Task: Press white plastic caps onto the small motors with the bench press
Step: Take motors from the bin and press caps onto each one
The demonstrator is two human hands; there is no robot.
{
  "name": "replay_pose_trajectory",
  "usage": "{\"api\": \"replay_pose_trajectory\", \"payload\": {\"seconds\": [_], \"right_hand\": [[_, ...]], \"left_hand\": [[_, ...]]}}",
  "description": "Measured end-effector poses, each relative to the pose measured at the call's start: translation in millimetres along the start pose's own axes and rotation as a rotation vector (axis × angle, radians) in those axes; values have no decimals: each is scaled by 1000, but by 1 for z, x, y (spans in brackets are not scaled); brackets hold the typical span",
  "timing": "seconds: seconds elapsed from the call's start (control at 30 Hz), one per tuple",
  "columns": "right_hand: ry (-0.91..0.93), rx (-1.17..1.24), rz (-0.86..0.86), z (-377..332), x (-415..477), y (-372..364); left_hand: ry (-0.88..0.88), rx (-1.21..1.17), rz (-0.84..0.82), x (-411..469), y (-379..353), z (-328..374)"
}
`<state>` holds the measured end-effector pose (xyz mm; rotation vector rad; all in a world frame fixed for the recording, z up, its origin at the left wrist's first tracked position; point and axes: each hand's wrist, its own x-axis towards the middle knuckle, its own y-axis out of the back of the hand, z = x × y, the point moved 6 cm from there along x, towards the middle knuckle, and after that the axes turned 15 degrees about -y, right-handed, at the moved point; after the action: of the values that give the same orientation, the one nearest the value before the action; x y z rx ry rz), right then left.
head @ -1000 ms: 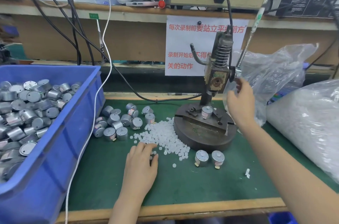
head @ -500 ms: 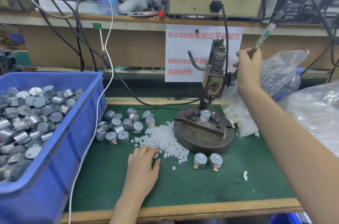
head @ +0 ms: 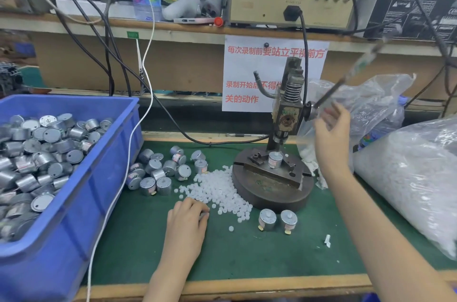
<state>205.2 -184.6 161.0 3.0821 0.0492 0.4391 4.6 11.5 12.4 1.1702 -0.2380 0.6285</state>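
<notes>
- While the left hand lay knuckles-up on the green counter, its fingertips curled down onto the near edge of the pile of white caps; the grip was bent tight over the caps, but whether it pinched one between finger and thumb I could not tell.
- Raised beside the bench press, the right hand was blurred; its fingers were loosely spread and its grip was slack, with nothing closed inside it; the fingertips sat just below the foot of the lever, and I could not tell if they touched it.
- That lever slanted up and away to the right, blurred along its length.
- One motor stood upright in the fixture on the round base, right under the ram, with a white cap on top of it.
- The cap pile ran from the left hand up against the left side of the base.
- Two capped motors stood side by side on the counter just in front of the base, shafts up.
- A cluster of loose motors lay between the cap pile and the blue bin; the bin, at the left edge of the counter, was heaped with more motors.
- A clear bag of white pieces lay at the right, apart from both hands.
</notes>
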Motion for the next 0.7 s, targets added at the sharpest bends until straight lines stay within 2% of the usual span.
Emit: {"api": "replay_pose_trajectory", "payload": {"seconds": [0.07,0.17,0.4,0.57,0.7], "right_hand": [[-64,-279,-14,35,-13,-8],[-56,-620,-167,82,-36,-30],[151,-861,-197,80,-34,-52],[227,-828,-167,67,-38,-45],[97,-595,-101,76,-53,-8]], "left_hand": [[11,-1,10,-1,1,0],[25,-12,21,-2,2,0],[15,-10,33,-2,3,0],[20,-25,33,-2,4,0],[25,-33,38,-2,5,0]]}}
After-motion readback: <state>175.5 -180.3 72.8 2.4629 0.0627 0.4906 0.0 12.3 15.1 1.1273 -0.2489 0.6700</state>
